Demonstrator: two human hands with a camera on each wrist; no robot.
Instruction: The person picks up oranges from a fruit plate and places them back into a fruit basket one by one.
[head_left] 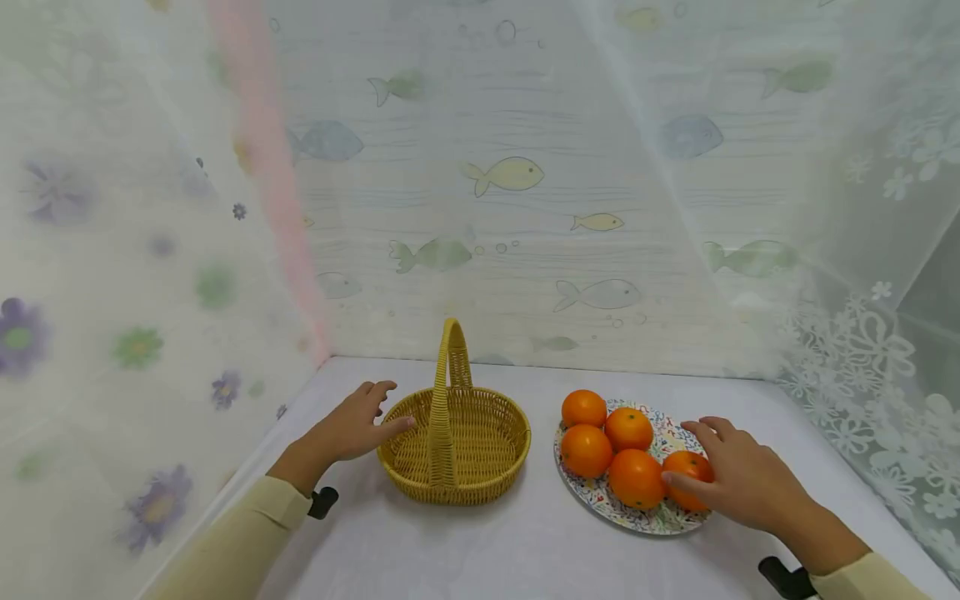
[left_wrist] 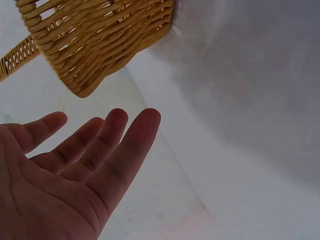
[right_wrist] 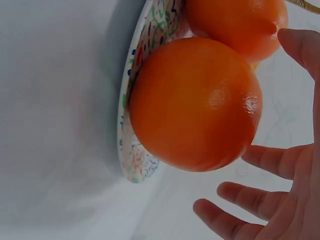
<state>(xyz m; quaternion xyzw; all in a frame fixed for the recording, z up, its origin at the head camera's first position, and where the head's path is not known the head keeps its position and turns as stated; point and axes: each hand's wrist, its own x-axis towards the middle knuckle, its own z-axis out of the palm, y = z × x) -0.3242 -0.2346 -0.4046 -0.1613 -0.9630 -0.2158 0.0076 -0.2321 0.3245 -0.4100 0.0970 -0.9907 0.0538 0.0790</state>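
A yellow wicker basket (head_left: 487, 483) with a tall arched handle stands on the white table, its inside bare. My left hand (head_left: 356, 425) hovers at its left rim, fingers spread; in the left wrist view the palm (left_wrist: 55, 185) lies apart from the woven side. To the right, a round plate (head_left: 622, 518) with a colourful speckled pattern holds several oranges (head_left: 636, 478). My right hand (head_left: 750, 475) reaches over the plate's right edge, thumb and fingers loosely spread about the rightmost orange (right_wrist: 195, 105). The right wrist view has the fingertips close beside that orange, not curled round it.
White cloth covers the table (head_left: 517, 558). A sheer curtain with fish prints (head_left: 510, 175) hangs behind it, and a flowered curtain (head_left: 142, 350) runs along the left. White lace netting (head_left: 862, 383) hangs at the right.
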